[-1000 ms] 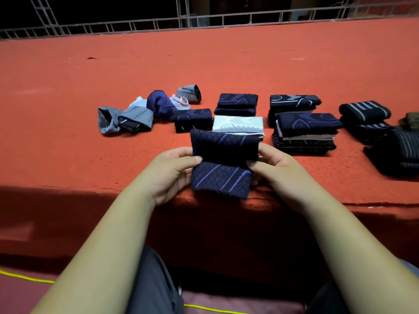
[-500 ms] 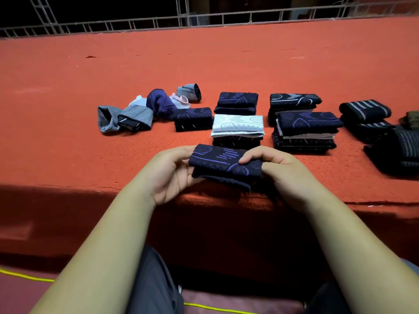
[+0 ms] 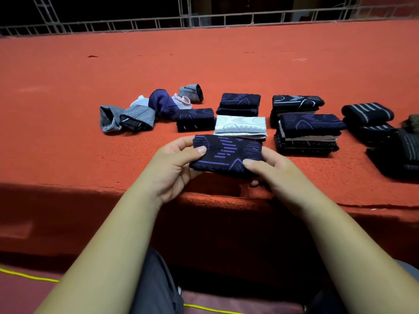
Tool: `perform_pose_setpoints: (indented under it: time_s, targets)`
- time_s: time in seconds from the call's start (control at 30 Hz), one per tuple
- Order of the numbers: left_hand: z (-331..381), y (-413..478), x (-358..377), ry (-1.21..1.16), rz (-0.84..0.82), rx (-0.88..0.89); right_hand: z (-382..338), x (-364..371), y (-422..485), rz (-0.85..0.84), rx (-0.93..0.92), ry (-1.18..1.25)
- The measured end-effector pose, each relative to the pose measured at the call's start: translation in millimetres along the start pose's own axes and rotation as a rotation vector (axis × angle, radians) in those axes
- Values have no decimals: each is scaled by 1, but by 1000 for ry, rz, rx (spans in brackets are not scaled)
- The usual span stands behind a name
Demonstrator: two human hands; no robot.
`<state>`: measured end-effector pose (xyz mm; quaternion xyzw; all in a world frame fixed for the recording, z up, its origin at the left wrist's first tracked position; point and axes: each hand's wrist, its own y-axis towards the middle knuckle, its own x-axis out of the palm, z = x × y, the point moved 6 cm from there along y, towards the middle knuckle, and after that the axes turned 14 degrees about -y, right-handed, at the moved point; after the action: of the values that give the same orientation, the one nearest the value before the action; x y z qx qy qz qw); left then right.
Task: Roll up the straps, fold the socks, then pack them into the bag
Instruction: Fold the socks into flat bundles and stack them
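A wide desk covered with orange-red felt cloth point(image 3: 204, 64) fills most of the view. Its near edge drops down as a shadowed front. On its far left lies a small dark scrap point(image 3: 92, 56), and on its far right a pale thin thread point(image 3: 299, 59). Behind the desk stands a grey metal lattice railing point(image 3: 204, 19). A thin yellow cord point(image 3: 27, 277) runs over the dark-red floor point(image 3: 13, 295) at the near left.

Stage-like venue — red carpeted platform point(image 3: 68, 105), metal truss point(image 3: 184, 12) (dark beyond)

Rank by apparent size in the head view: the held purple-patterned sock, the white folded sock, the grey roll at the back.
1. purple-patterned sock, though nearest the camera, so unsure.
2. white folded sock.
3. grey roll, farthest back.
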<state>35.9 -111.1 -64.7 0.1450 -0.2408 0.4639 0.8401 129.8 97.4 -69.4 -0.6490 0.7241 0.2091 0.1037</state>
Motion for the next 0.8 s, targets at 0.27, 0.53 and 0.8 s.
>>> perform_pose_setpoints:
  time_s: [0.27, 0.53, 0.8]
  targets:
    - [6, 1, -10, 166, 82, 70, -1, 5, 1, 46, -2, 112]
    - [14, 4, -18, 327, 196, 161, -5, 10, 3, 220, 22, 101]
    - [25, 12, -28, 269, 259, 260, -31, 9, -3, 536, 3, -134]
